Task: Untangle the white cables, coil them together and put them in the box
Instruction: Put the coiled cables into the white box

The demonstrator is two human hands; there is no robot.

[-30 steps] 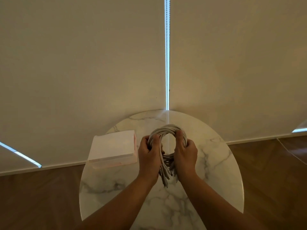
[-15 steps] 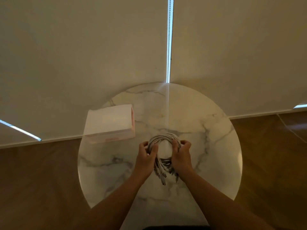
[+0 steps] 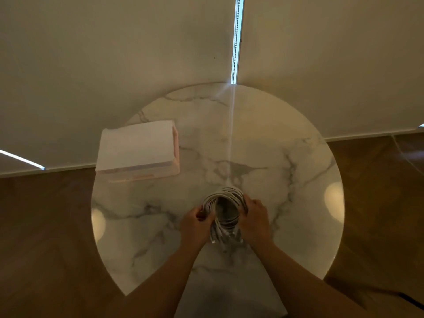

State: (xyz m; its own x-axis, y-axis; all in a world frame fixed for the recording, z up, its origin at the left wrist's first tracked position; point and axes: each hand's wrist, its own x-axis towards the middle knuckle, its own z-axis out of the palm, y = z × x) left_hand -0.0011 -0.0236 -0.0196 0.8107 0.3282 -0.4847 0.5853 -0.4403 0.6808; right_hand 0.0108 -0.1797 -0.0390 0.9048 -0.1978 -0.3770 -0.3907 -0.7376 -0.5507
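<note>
- The white cables (image 3: 226, 223) are gathered into one round coil, just below the centre of the frame, above the near part of the marble table (image 3: 275, 161).
- The left hand (image 3: 195, 226) grips the coil's left side with its fingers curled round the strands. The right hand (image 3: 254, 221) grips the right side the same way.
- Judgement: gripping opposite sides keeps the loops stacked on one another, so no single turn can spring out and undo the coil.
- The cable ends (image 3: 226, 239) bunch together at the lower edge of the coil, between the two wrists. Held there, they probably cannot trail loose and catch on anything.
- Whether the coil touches the table or is held just above it cannot be told.
- The box (image 3: 136, 148) stands in the left middle of the frame, near the table's far left edge and well apart from the coil. It has pinkish see-through sides and a flat white top. Whether that top is a fitted lid cannot be told.
- Task status, as a judgement: untangling and coiling look complete, and placing the coil in the box is not yet done.
- Risk: if the white top is a lid, one hand must let go to lift it. The other hand must then hold the whole coil alone, and the loops may slacken.
</note>
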